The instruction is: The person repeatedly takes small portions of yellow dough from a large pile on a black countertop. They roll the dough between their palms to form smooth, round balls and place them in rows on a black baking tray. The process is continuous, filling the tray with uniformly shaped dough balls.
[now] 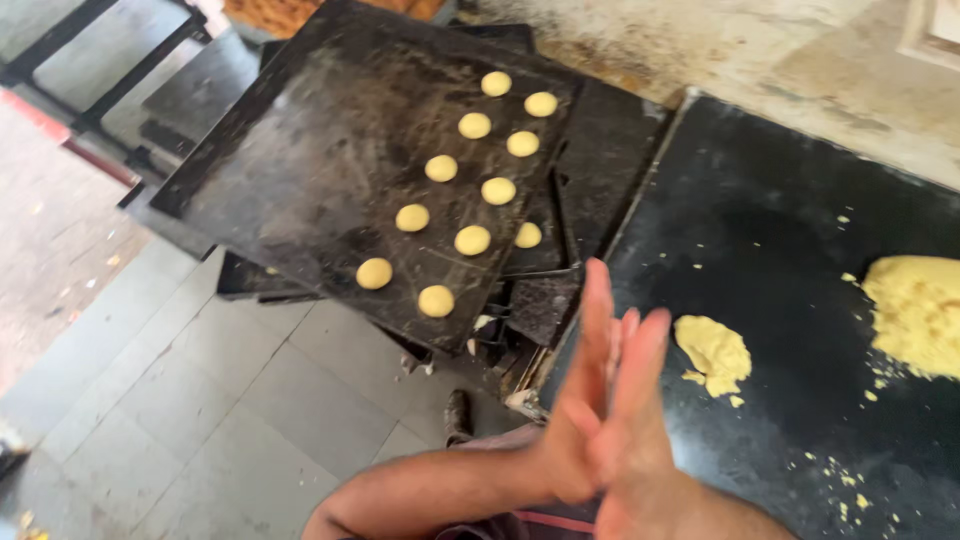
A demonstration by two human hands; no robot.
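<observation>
While the hands (605, 420) press palm to palm, likely rolling a dough ball hidden between them, eleven balls (472, 240) sit on the tray (300, 150); placing beside these looks due.

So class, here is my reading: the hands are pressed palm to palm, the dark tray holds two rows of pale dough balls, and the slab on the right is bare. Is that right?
One part is wrong. The head view shows the slab is not bare: a small dough lump and a larger dough heap lie on it, with crumbs. The rest stands: left hand and right hand pressed together, dough balls in two rows on the tray.
</observation>
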